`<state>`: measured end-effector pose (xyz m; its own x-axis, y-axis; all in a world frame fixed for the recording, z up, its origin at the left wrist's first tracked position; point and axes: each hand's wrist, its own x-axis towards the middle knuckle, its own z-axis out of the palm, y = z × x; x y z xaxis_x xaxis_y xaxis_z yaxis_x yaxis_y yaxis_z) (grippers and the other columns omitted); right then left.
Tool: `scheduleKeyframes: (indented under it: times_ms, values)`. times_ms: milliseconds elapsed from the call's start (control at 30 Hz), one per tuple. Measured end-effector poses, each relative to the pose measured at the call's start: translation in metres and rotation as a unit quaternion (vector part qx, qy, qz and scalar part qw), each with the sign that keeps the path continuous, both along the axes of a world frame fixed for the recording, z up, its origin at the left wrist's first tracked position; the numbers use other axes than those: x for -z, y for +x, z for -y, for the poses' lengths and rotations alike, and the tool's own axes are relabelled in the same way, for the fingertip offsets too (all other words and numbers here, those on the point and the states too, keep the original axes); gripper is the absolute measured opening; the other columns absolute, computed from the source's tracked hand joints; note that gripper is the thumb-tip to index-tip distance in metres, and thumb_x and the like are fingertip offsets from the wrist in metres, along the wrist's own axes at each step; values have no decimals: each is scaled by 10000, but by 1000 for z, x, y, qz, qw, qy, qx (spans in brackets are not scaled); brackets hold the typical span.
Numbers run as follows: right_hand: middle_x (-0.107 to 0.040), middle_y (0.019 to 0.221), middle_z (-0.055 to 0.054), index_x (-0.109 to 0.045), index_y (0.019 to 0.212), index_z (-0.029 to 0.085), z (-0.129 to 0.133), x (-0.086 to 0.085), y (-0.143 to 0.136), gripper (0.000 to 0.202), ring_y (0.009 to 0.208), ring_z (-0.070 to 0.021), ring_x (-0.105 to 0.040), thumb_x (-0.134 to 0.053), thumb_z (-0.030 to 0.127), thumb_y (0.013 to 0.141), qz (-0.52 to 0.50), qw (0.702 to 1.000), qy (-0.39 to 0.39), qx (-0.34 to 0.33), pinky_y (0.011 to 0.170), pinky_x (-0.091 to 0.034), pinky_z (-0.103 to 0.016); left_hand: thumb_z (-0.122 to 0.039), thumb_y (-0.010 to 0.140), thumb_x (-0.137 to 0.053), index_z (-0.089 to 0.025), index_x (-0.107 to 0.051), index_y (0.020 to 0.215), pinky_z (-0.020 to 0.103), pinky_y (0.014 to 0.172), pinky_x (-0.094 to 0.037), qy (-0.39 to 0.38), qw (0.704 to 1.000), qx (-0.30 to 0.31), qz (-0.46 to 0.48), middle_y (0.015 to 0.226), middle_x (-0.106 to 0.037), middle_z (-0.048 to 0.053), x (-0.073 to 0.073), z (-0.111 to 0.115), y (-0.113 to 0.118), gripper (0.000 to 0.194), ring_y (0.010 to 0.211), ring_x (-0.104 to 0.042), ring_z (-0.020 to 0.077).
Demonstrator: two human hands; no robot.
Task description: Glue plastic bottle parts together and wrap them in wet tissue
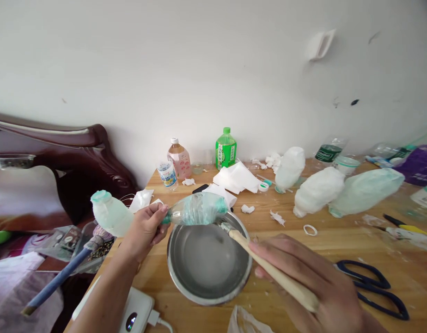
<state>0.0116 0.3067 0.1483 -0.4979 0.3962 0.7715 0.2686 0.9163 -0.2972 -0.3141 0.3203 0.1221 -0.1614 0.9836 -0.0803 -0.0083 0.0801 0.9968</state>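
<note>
My left hand (149, 226) grips the neck of a clear plastic bottle (198, 208), held on its side above the far rim of a metal bowl (209, 259). Pale green, wet-looking material covers much of the bottle. Cloudy whitish liquid lies in the bowl. In my right hand (307, 277) is a paintbrush (276, 273) with a pale wooden handle; its bristles are over the bowl's far right rim, close to the bottle's right end. Whether they touch it I cannot tell. Several white-coated bottles (319, 187) rest on the table at the right.
A pink-labelled bottle (179, 159) and a green bottle (226, 150) stand by the wall. White sheets (236, 177) and scraps lie behind the bowl. Dark-handled scissors (373, 286) are at right, a white power bank (139, 310) with a cable at front left. Another coated bottle (111, 215) stands left.
</note>
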Motion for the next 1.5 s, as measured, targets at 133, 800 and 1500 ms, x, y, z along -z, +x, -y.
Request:
scheduleKeyframes:
  times_ms: [133,800,1500]
  values:
    - [-758,950,-53,-625,1233,151,0,-15,5,415,822,-139,-735,-532,-4,859,-8,999,24,37,751,-608,-187,-511,869,-669,-192,-467,676,160,372,-118,3,1000,-2,-9,471,-498,-53,0,1,1,424,318,-300,16]
    - [-743,1045,-92,-579,1328,120,8,-2,-20,417,951,-168,-706,-517,40,923,1,1000,-15,-1,854,-577,-251,-527,742,-794,-144,-604,893,210,473,-392,66,990,9,-128,568,-559,-54,-8,6,15,453,483,-497,90]
    - [-752,1018,-72,-612,1242,115,-4,-4,-45,347,889,-127,-708,-567,51,904,-81,996,12,29,815,-587,-179,-346,836,-769,-232,-697,1077,280,740,-616,306,882,-88,-348,984,-767,26,19,0,2,276,765,-736,162]
